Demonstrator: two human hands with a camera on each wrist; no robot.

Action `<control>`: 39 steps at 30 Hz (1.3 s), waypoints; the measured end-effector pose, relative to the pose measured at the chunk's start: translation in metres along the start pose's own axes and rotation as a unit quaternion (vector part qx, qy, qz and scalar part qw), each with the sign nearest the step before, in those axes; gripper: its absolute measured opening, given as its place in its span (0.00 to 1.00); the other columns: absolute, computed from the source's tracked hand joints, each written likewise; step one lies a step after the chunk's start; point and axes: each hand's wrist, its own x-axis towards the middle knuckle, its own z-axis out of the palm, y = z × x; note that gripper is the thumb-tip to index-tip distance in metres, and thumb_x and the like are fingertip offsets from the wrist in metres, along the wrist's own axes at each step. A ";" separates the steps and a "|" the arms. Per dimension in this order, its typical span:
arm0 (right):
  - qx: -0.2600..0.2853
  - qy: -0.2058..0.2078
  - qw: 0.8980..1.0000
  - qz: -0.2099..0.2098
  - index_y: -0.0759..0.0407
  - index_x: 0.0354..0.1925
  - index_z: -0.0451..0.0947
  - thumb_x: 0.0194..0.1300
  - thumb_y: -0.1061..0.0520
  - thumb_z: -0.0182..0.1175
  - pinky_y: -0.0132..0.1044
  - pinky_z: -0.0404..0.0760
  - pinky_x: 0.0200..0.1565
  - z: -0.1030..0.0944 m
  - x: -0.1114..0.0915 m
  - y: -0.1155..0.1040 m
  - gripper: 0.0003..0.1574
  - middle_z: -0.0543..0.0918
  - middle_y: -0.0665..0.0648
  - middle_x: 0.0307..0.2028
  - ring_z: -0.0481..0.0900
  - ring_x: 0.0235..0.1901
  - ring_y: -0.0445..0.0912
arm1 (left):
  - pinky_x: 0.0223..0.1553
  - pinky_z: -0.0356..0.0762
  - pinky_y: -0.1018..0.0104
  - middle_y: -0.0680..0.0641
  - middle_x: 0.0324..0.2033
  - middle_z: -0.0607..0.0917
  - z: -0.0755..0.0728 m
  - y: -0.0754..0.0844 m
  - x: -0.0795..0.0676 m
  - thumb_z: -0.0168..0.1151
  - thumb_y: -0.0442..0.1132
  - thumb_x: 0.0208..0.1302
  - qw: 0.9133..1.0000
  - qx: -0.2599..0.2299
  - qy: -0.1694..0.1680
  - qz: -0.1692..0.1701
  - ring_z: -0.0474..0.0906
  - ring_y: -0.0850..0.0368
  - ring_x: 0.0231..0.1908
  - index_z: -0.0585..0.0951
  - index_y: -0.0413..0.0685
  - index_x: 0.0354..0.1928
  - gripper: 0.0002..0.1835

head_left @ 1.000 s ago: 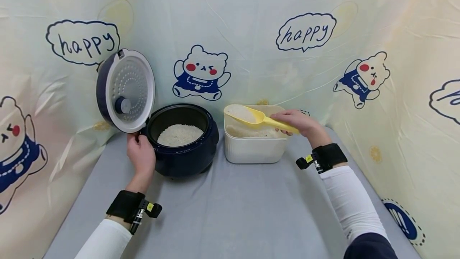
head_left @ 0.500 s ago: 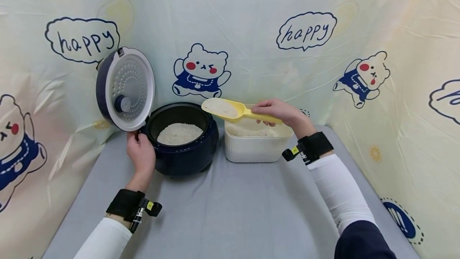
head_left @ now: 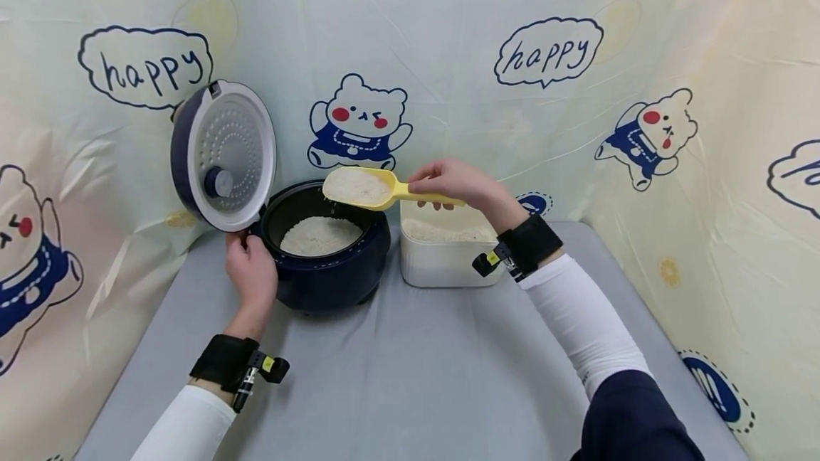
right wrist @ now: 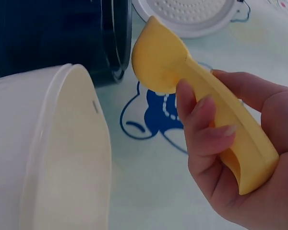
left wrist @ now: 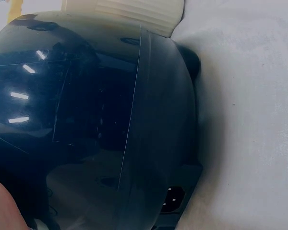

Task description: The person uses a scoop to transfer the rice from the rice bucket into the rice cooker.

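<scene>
My right hand point(head_left: 451, 183) grips the handle of a yellow scoop point(right wrist: 216, 105), its fingers curled round it in the right wrist view. The scoop is heaped with white rice point(head_left: 355, 185) and reaches over the back right rim of a dark blue rice cooker point(head_left: 327, 283). A few grains fall from it toward the rice point(head_left: 320, 236) in the pot. At the cooker's left side, my left hand point(head_left: 251, 269) holds the lower edge of the raised lid point(head_left: 240, 155) by its hinge; its fingertips are partly hidden there. In the left wrist view the cooker's dark body point(left wrist: 96, 105) fills most of the frame.
A white bin point(head_left: 442, 265) with rice in it stands just right of the cooker, below my right forearm. Grey cloth point(head_left: 410, 375) covers the table. A printed curtain point(head_left: 448, 91) hangs close behind. A power socket point(left wrist: 173, 199) shows low on the cooker.
My right hand has carried the loaded scoop left from above the bin to over the cooker's rim, and grains now drop from it. The left hand and lid stay put.
</scene>
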 end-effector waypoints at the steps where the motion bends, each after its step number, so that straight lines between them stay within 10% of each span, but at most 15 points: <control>1: -0.008 0.002 1.000 -0.002 0.57 0.59 0.84 0.76 0.48 0.63 0.34 0.72 0.27 0.002 0.001 -0.003 0.21 0.87 0.62 0.39 0.76 0.26 0.49 | 0.63 0.64 0.67 0.46 0.67 0.76 0.000 0.000 0.000 0.38 0.42 0.82 1.000 -0.002 0.000 0.000 0.68 0.61 0.63 0.72 0.41 0.72 0.25; 27: -0.152 0.075 0.985 -0.037 0.60 0.49 0.89 0.72 0.50 0.67 0.33 0.77 0.30 0.033 0.014 -0.026 0.16 0.86 0.56 0.35 0.79 0.28 0.48 | 0.65 0.66 0.65 0.44 0.65 0.78 0.001 -0.002 0.003 0.39 0.39 0.80 1.000 0.003 0.016 0.007 0.70 0.58 0.63 0.74 0.39 0.69 0.24; 39: -0.223 0.140 0.961 -0.082 0.58 0.54 0.88 0.71 0.50 0.68 0.35 0.73 0.35 0.041 0.017 -0.027 0.19 0.89 0.56 0.42 0.78 0.34 0.47 | 0.61 0.65 0.65 0.44 0.67 0.76 0.001 -0.003 0.000 0.37 0.43 0.81 1.000 0.007 0.007 -0.004 0.69 0.58 0.61 0.72 0.42 0.71 0.26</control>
